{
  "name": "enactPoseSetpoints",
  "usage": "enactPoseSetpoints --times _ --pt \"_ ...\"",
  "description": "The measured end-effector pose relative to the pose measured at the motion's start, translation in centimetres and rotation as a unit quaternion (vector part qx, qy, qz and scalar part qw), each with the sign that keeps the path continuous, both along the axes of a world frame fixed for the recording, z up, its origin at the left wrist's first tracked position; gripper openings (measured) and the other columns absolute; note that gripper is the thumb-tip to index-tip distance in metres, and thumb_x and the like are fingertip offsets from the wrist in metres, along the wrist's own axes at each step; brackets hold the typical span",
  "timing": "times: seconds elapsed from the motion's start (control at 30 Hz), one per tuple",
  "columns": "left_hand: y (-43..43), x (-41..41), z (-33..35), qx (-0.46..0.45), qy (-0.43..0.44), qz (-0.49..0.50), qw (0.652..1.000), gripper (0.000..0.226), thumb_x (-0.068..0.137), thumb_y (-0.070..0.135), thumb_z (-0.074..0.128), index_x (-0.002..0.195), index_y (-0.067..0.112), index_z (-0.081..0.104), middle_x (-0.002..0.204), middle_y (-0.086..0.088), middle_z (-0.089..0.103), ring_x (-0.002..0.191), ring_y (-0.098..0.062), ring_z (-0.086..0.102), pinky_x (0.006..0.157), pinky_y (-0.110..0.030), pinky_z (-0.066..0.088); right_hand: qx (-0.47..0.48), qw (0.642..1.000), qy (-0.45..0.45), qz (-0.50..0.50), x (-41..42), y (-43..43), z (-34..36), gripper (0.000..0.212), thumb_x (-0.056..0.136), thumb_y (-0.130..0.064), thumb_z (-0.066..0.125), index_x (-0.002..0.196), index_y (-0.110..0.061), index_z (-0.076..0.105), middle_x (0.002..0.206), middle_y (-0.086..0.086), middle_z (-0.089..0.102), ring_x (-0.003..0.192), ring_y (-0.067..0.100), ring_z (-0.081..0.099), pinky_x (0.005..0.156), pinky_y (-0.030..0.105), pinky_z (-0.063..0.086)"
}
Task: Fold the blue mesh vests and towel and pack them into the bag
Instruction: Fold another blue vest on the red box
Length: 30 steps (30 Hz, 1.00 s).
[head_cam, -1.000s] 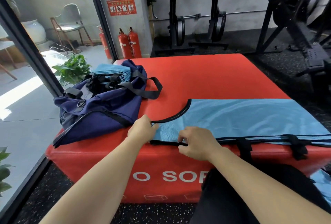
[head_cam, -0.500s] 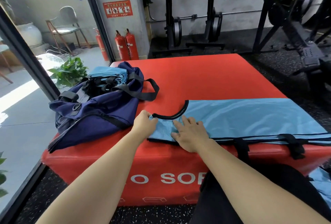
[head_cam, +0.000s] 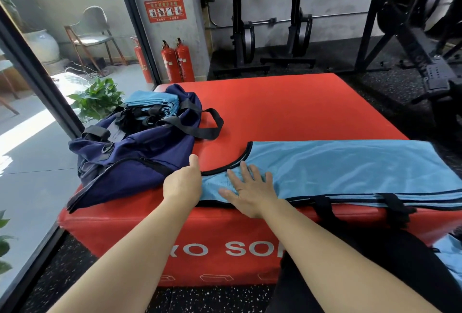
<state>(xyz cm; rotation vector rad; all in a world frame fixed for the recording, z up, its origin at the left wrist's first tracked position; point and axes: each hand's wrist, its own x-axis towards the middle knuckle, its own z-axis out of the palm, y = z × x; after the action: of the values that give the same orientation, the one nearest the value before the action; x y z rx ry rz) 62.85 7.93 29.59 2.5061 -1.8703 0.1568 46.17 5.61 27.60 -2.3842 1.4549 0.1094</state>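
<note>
The blue mesh vest [head_cam: 350,170] is lying flat on the red surface [head_cam: 287,112] just right of the navy bag [head_cam: 135,160], with its long axis running left to right and its black-trimmed neckline pointing toward the bag. The right hand [head_cam: 250,191] is pressing the end nearest the bag, its fingers [head_cam: 246,172] now spreading wider than before. The left hand [head_cam: 183,185] is touching that end's edge, its thumb now lifting off the neckline. Whether its hidden fingers are pinching cannot be told.

A gym: exercise machines [head_cam: 243,37], rubber floor [head_cam: 350,57] (red foam box [head_cam: 287,112]).
</note>
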Motion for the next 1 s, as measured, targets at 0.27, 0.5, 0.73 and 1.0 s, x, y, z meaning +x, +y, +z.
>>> enactPoseSetpoints --times 0.27,0.5,0.73,1.0 --pt "-1.6 -3.7 -0.5 -0.100 0.023 -0.254 0.962 0.035 0.094 0.032 0.059 0.125 0.017 0.060 0.140 -0.009 0.050 0.128 -0.035 0.047 0.099 -0.045 0.040 -0.106 0.991 0.028 -0.076 -4.3 -5.2 1.1 0.064 0.101 -0.055 0.022 0.156 -0.025 0.007 0.163 0.008 0.005 0.150 0.027 -0.004 0.119 0.051 0.002" --pt "-1.3 -4.2 -3.2 0.159 0.059 -0.244 0.955 0.084 0.083 0.082 0.011 0.152 0.040 -0.015 0.160 0.013 -0.022 0.145 -0.013 -0.029 0.115 -0.058 -0.017 -0.046 0.994 0.086 -0.056 -5.3 -7.5 -0.8 0.072 0.092 -0.073 0.011 0.153 -0.042 -0.009 0.162 0.002 -0.020 0.148 0.028 -0.020 0.114 0.063 -0.006" --pt "-3.1 -2.0 -3.2 0.156 0.034 -0.250 0.955 0.095 0.072 0.088 0.003 0.153 0.040 -0.013 0.161 0.015 -0.020 0.146 -0.011 -0.026 0.117 -0.057 -0.012 -0.078 0.993 0.072 -0.055 -3.8 -9.0 -1.7 0.073 0.089 -0.076 0.007 0.152 -0.044 -0.010 0.162 0.002 -0.017 0.148 0.029 -0.018 0.111 0.066 -0.009" --pt "-2.8 -2.3 -1.6 0.124 0.042 -0.232 0.964 0.070 0.096 0.064 0.015 0.156 0.032 0.004 0.165 0.006 -0.006 0.150 -0.013 -0.011 0.121 -0.048 -0.005 -0.077 0.991 0.107 -0.035 -3.8 -7.2 -0.6 0.079 0.087 -0.079 0.005 0.152 -0.039 -0.013 0.161 0.004 -0.022 0.147 0.030 -0.022 0.111 0.065 -0.015"
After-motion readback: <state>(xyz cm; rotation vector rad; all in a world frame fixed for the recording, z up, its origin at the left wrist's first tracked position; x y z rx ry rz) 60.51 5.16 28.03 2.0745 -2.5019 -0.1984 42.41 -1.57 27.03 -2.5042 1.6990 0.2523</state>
